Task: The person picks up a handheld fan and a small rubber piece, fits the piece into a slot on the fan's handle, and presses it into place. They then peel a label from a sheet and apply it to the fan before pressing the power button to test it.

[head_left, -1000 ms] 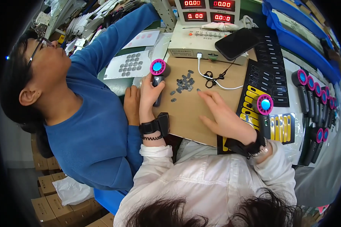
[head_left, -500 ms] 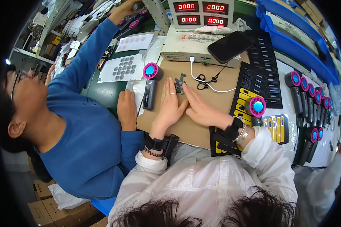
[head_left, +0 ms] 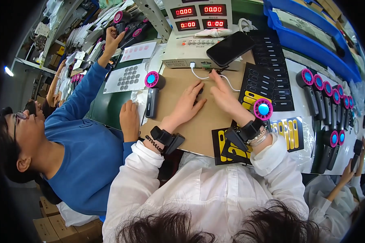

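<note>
My left hand (head_left: 187, 104) lies palm down on the brown cardboard mat (head_left: 198, 129), fingers spread. Close beside it my right hand (head_left: 225, 98) also lies flat, fingertips near a white cable (head_left: 198, 75) and a small dark part between the two hands. Whatever is under the palms is hidden. A black hand-held fan with a pink and blue head (head_left: 152, 91) lies left of my left hand. A second fan head (head_left: 263, 109) sits by my right wrist. Both wrists wear black bands.
A co-worker in blue (head_left: 83, 150) sits at my left, one hand (head_left: 129, 119) on the table edge, the other reaching far back. A grey counter box with red displays (head_left: 190, 44) carries a black phone (head_left: 230, 47). Black trays with yellow parts (head_left: 267, 81) and rows of fans (head_left: 328, 97) lie right.
My hands have drawn together at the mat's far middle, now covering the small loose parts seen earlier. The co-worker's arm has stretched farther back.
</note>
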The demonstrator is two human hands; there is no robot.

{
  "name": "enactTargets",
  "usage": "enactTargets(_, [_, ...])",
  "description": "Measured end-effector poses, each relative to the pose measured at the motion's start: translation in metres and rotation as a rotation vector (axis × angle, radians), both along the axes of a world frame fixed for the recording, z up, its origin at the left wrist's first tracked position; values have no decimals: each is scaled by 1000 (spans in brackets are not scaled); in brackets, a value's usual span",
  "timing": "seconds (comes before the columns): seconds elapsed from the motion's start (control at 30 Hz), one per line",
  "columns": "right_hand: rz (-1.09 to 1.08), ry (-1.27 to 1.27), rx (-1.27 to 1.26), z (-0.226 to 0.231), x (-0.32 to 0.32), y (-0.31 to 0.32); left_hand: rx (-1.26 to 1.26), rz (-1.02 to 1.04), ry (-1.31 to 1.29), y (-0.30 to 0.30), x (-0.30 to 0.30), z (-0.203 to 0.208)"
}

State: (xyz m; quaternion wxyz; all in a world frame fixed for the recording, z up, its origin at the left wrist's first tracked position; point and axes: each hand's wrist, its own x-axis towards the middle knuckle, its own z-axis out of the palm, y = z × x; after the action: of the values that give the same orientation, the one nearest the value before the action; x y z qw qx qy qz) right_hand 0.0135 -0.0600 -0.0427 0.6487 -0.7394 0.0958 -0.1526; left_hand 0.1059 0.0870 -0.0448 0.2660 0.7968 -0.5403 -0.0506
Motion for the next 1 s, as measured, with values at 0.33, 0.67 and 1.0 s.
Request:
enactTargets(0.33, [-12,-39,561,24,-23,-31,82,-298,-60,-40,-36,12])
enactTargets(0.67, [39,20,248,77,-109,-56,-163,-311,199,-64,-29,13])
enactTargets(1.0, [39,-75,-824,59,-87,-7,63,120,299,-7,-51,70])
